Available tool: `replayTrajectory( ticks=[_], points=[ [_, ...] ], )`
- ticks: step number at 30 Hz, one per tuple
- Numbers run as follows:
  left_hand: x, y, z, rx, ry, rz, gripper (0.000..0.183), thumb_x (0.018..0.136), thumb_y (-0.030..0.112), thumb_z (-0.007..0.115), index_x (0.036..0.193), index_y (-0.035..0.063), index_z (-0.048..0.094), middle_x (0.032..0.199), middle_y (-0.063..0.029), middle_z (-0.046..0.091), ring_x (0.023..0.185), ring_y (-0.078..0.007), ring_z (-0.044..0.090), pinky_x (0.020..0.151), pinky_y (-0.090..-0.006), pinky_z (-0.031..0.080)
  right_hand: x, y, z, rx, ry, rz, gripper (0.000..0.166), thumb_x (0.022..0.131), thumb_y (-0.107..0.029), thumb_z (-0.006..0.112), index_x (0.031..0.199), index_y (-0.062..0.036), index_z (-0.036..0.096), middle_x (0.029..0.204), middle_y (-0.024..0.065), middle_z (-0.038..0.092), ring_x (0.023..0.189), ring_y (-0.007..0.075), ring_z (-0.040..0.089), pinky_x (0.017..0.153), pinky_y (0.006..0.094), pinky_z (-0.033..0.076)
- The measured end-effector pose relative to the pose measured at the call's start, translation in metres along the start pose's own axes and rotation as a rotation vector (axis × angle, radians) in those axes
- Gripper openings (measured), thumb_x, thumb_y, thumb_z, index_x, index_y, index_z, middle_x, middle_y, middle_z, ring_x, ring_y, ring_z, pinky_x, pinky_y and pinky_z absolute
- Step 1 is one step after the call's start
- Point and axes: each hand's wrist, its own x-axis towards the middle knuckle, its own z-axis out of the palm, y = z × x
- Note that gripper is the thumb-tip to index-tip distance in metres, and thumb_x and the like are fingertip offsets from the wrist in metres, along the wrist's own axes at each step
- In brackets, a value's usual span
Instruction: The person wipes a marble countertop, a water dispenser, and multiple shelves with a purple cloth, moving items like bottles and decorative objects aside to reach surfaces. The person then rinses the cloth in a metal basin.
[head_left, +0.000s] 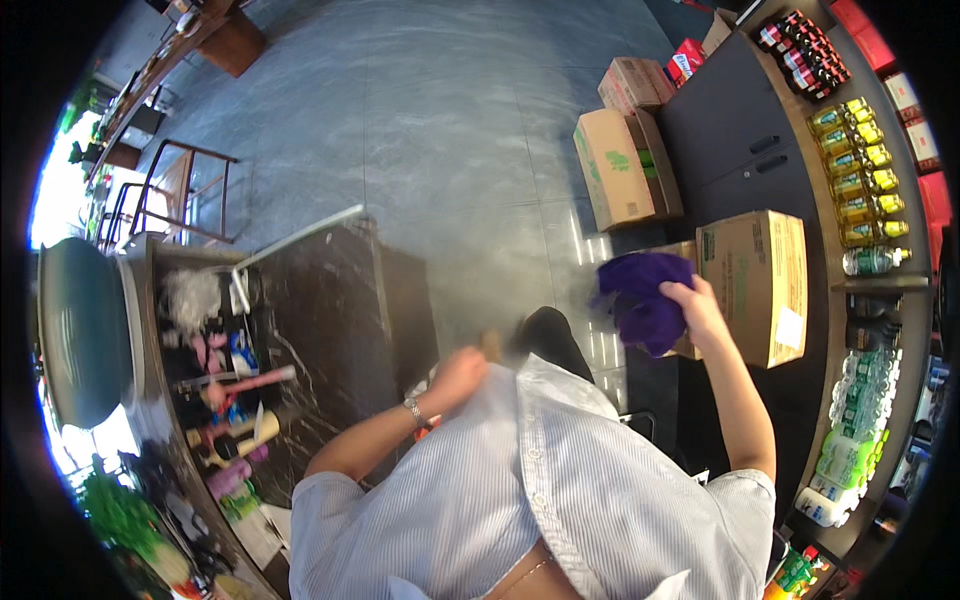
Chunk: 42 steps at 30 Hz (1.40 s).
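Note:
A bunched purple cloth (651, 304) hangs from my right hand (701, 311), its fingers closed on the cloth's right side, just left of a cardboard box. My left hand (459, 379), with a metal watch on the wrist, is near the front of my striped shirt and looks blurred. Its fingers are curled, and whether it holds anything is unclear. Beside that hand a small tan thing (490, 345) shows, too blurred to name. The dark marbled counter (322, 300) lies to the left of my hands.
Cardboard boxes (750, 285) stand along dark cabinets (739, 127) on the right. Above them a shelf holds yellow-capped bottles (855, 172) and water bottles (862, 390). At left are an open compartment of mixed items (232, 382), a rounded stool seat (84, 330) and a metal-framed chair (184, 187).

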Motion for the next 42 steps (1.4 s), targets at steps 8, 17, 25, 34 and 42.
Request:
replayTrajectory(
  ticks=[8,17,25,34,42],
  points=[
    [0.213,0.006,-0.072,0.098,-0.131,0.011,0.021,0.083,0.024,0.055,0.096,0.0067,0.059,0.093,-0.0144,0.059,0.089,-0.0322,0.057,0.076,-0.0406,0.046,0.150,-0.211,-0.069,0.323,0.613,-0.736,0.029,0.080,-0.014,0.060,0.100,0.0064,0.061,0.098,0.0173,0.062,0.088,0.0254,0.061,0.078,0.0349,0.051],
    [0.402,0.059,-0.153,-0.196,0.138,-0.368,0.030,0.082,0.025,0.056,0.104,0.0049,0.056,0.096,-0.0145,0.060,0.089,-0.0319,0.058,0.074,-0.0410,0.046,0.334,-0.396,-0.067,0.250,1.032,-1.328,0.033,0.077,-0.005,0.063,0.107,0.0084,0.057,0.102,0.0161,0.061,0.089,0.0239,0.060,0.081,0.0340,0.049],
    [0.663,0.068,-0.269,-0.395,0.261,-0.253,0.025,0.086,0.022,0.059,0.102,0.0030,0.060,0.091,-0.0093,0.065,0.086,-0.0157,0.061,0.075,-0.0291,0.048,0.657,-0.434,0.109,0.329,-0.028,-0.262,0.033,0.070,-0.005,0.065,0.100,0.0044,0.055,0.094,0.0138,0.060,0.080,0.0244,0.061,0.071,0.0363,0.052],
    [1.004,0.162,-0.398,-1.452,-0.225,-0.119,0.048,0.094,0.039,0.041,0.122,0.0007,0.047,0.118,-0.0098,0.054,0.107,-0.0210,0.053,0.093,-0.0375,0.042,0.801,-0.527,0.132,-0.623,-0.324,-0.939,0.056,0.069,-0.016,0.071,0.121,-0.0041,0.051,0.129,0.0189,0.042,0.117,0.0348,0.043,0.095,0.0409,0.037],
    [1.285,0.255,-0.439,-1.319,-0.222,-0.170,0.036,0.088,0.021,0.057,0.117,0.0011,0.051,0.105,-0.0069,0.060,0.094,-0.0173,0.059,0.083,-0.0300,0.047,0.992,-0.624,0.044,-0.210,-0.082,-0.712,0.052,0.079,-0.009,0.065,0.126,-0.0031,0.045,0.118,0.0104,0.049,0.090,0.0163,0.052,0.077,0.0268,0.045]
  ],
)
